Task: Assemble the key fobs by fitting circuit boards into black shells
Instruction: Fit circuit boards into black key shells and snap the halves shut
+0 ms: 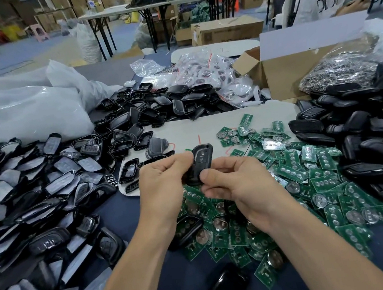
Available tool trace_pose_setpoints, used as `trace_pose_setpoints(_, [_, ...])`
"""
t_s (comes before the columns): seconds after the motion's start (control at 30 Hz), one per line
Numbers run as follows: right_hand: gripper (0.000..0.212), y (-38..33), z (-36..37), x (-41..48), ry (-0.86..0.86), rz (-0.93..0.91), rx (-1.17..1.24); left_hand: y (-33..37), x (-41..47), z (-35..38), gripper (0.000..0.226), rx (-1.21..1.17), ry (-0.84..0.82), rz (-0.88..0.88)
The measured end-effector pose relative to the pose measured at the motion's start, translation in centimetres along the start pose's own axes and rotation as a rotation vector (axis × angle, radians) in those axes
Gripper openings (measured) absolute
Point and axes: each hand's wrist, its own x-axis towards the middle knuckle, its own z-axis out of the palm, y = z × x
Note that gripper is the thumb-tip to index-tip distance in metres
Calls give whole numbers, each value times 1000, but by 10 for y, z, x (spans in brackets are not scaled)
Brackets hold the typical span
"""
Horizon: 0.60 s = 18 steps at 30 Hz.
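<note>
A desk (126, 211) under a dark blue cover carries everything. Its far left is filled by big white plastic bags (19, 113). In front of them a broad heap of black shells with pale film on their faces (28, 206) runs down the left side. On the right, an open cardboard box (281, 74) stands behind a bag of small metal pieces (338, 70), and below these is a second heap of glossy black shells (371, 138). A third heap of open shell halves (155, 110) lies at the back centre, beside clear zip bags of small parts (204, 71). A white sheet (193, 129) lies flat in the middle. Green circuit boards (314, 176) spill from it toward the near edge, and both forearms cover part of that pile. Above the near edge of the sheet, clear of the desk, the key fob (200, 163) is held with its button face up. The left grip (163, 181), a bare hand, has its fingers curled round the fob's left side. The right grip (238, 180) pinches the lower end with the thumb on top, hiding that end. A lone black shell (222, 289) lies between the forearms near the bottom.
</note>
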Motion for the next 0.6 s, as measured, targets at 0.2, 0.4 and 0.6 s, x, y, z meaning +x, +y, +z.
trace_pose_setpoints(0.2, [48, -41, -56, -8, -42, -222, 693, 0, 13, -15, 27, -99, 186, -120])
trace_pose_setpoints(0.4, [35, -29, -34, 3, 88, -100, 139, -4, 24, -22, 17, -104, 456, -113])
trace_pose_setpoints(0.6, [34, -17, 14, 40, 173, -248, -794, -7, 33, -36, 16, -113, 647, -77])
